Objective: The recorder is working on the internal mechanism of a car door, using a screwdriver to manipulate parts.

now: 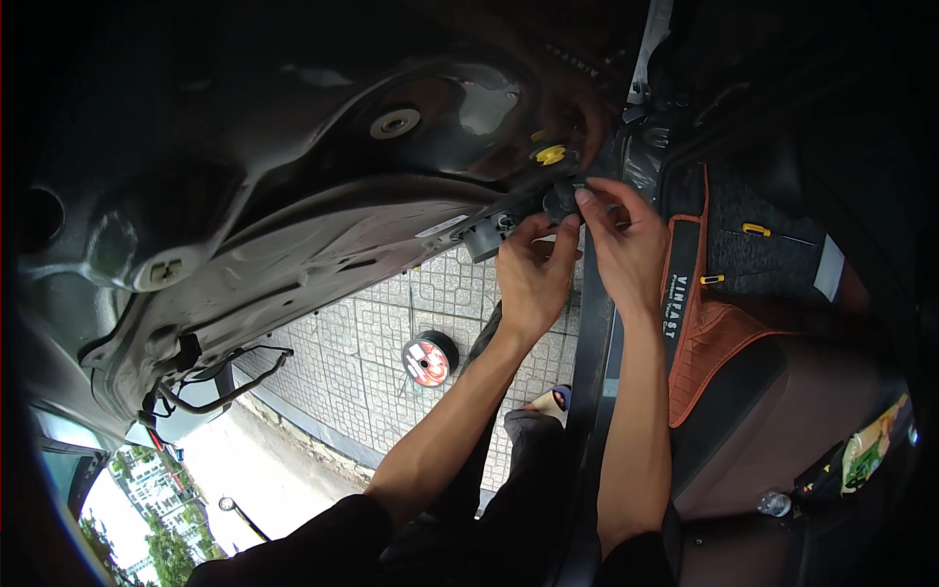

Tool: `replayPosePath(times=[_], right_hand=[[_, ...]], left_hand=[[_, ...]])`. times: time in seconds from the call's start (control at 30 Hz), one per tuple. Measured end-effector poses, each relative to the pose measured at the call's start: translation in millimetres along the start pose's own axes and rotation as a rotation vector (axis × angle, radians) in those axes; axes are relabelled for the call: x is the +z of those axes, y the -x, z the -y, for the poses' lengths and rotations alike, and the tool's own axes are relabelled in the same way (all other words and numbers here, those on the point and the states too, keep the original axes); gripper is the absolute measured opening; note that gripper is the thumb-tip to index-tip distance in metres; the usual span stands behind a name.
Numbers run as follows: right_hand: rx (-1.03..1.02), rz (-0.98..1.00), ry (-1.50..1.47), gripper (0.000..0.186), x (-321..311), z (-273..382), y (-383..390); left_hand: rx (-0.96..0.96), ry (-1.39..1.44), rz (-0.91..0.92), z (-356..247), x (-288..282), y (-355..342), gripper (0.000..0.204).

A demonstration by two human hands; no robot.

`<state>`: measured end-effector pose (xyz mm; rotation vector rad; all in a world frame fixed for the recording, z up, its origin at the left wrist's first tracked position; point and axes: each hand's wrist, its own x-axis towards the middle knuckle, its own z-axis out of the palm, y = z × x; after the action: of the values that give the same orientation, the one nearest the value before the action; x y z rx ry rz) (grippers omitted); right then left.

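Observation:
Between the open car door panel (323, 220) and the door sill, both hands work on a dark, rubber-looking wiring boot (559, 202). My left hand (533, 284) is closed, its thumb and fingertips pinching the boot's lower side. From the right, my right hand (631, 245) pinches its upper end between thumb and index finger. Just left of the fingers, a grey plug connector (482, 241) sits at the door's edge. A yellow round plug (551, 155) lies above the hands. My fingers partly cover the boot, and its far end is lost in shadow.
A spool (427, 359) lies on the paving beside a sandalled foot (559, 399). Loose wires (225, 377) hang from the door's lower left. Inside the car are an orange-trimmed mat (685, 323), a yellow-handled screwdriver (757, 230), another yellow tool (712, 280) and a seat (743, 421).

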<state>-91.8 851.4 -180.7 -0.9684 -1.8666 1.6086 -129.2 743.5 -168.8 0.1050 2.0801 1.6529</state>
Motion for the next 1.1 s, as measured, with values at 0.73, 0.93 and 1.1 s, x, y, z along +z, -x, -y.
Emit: replayPosePath(times=[0.73, 0.93, 1.1], right_hand=[[0.018, 0.349, -0.008, 0.040, -13.1, -6.3, -10.9], [-0.177, 0.198, 0.049, 0.026, 2.6, -2.5, 8.7], [-0.713, -0.030, 0.398, 0.028, 2.1, -16.6, 16.7]], left_hand=[[-0.025, 0.203, -0.120, -13.7, 3.0, -11.0, 0.026], [0.016, 0.079, -0.207, -12.3, -3.9, -14.1, 0.028], [0.024, 0.383, -0.109, -0.7, -0.7, -1.9, 0.020]])
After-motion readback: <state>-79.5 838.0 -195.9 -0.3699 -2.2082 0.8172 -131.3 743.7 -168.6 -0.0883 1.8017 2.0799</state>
